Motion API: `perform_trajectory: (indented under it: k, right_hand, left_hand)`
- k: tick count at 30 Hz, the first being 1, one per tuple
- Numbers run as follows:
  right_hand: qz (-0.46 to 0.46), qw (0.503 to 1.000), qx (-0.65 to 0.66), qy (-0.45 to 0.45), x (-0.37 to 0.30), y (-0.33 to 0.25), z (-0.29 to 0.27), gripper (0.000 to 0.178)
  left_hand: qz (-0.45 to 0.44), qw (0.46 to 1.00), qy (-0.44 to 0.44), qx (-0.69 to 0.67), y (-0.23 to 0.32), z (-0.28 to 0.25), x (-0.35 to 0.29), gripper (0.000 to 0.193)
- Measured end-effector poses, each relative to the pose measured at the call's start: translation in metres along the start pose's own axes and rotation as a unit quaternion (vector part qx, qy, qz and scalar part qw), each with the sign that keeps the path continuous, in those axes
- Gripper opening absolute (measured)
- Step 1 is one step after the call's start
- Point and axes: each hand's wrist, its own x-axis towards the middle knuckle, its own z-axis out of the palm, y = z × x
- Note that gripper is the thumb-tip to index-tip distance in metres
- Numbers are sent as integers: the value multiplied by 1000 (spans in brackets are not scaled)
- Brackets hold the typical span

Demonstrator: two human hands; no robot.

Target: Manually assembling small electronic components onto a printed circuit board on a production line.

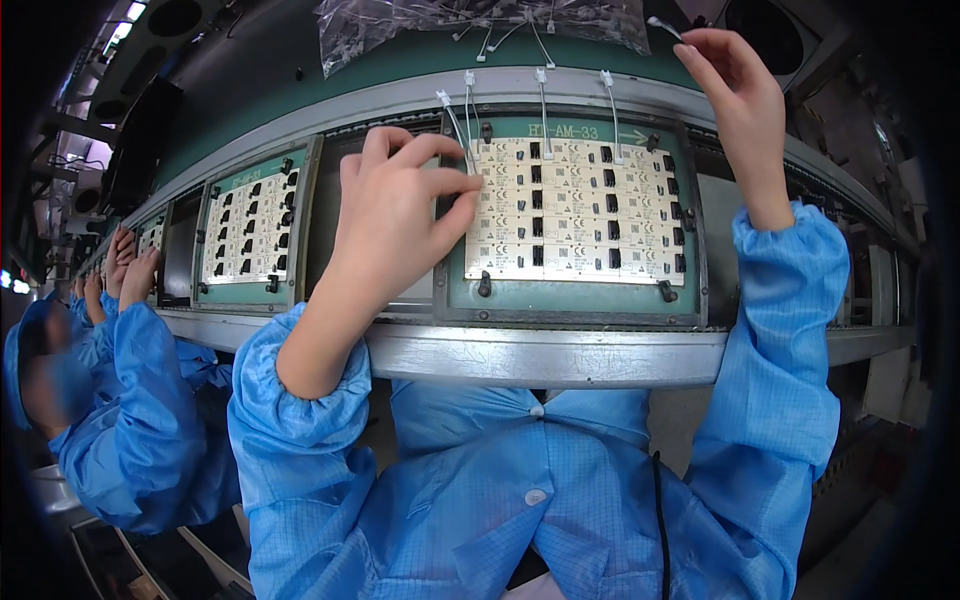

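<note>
A panel of white circuit boards (575,205) with rows of black components lies in a green fixture (570,297) before me. At the panel's upper left corner, my left hand (395,205) is closed, thumb and fingertips pinching the lower end of a short white connector cable (457,125). Beside it another connector cable (469,90) stands up past the panel's top edge. Two more cables, one at the middle (543,110) and one at the right (612,110), reach from the top row over the rail. Raised at the upper right, my right hand (740,95) pinches a loose cable with a white plug (658,22).
A clear plastic bag (480,30) of cables lies beyond the rail, with some loose cables (515,38) at its edge. Left along the conveyor sits a second fixture (245,230) with a similar panel. A metal rail (540,357) runs in front of me. Co-workers in blue (140,400) work at left.
</note>
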Motion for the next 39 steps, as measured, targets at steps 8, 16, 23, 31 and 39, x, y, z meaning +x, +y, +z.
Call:
perform_trajectory:
  k: [8, 16, 23, 31, 39]
  right_hand:
    - [21, 997, 74, -10, -18, -18, -1, 17]
    - [-71, 996, -43, -38, -21, -37, 4, 15]
    - [-45, 998, -41, -8, -21, -75, 5, 7]
    - [-61, 997, -25, -26, -24, -73, 10, 8]
    - [-83, 995, -51, -21, -23, -78, 8, 8]
  left_hand:
    - [-76, 995, 41, -43, 4, 12, 5, 5]
    - [-24, 986, 83, 146, 19, 20, 4, 5]
    - [-19, 987, 79, 136, 22, 17, 1, 5]
    - [-127, 990, 28, 58, 19, 14, 5, 8]
    - [-58, 986, 61, 147, 27, 13, -4, 8]
